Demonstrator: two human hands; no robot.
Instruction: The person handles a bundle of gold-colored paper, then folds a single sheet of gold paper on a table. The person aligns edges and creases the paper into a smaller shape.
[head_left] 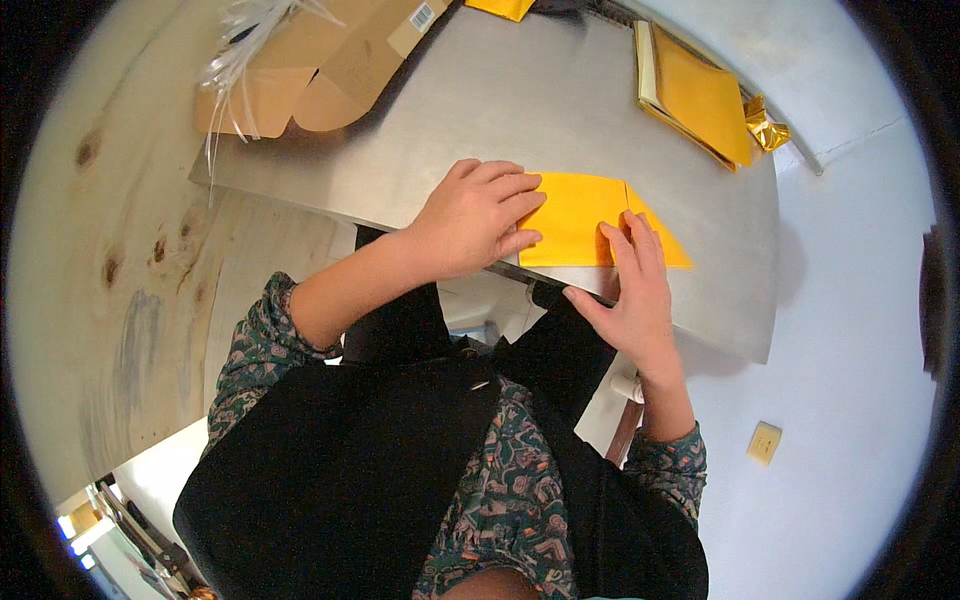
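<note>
A sheet of bright yellow paper (570, 215), folded with a slanted right end, lies flat along the near edge of the metal table. My left hand (465, 220) rests on its left end, fingers bent lightly across the paper and thumb laid below them. Over the paper's right part, my right hand (640, 295) touches down with spread fingertips, close to a short slit or fold line at the top. The right thumb sticks out toward the table's front edge. Neither hand is closed around anything, and the paper's underside is hidden.
The grey metal table (500, 100) has a stack of yellow sheets (695, 90) at the far right, beside a shiny gold folded piece (766, 128). An opened cardboard box (340, 75) with clear plastic strips (240, 60) lies far left. A wooden panel (130, 220) stands left, a pale wall (850, 260) right.
</note>
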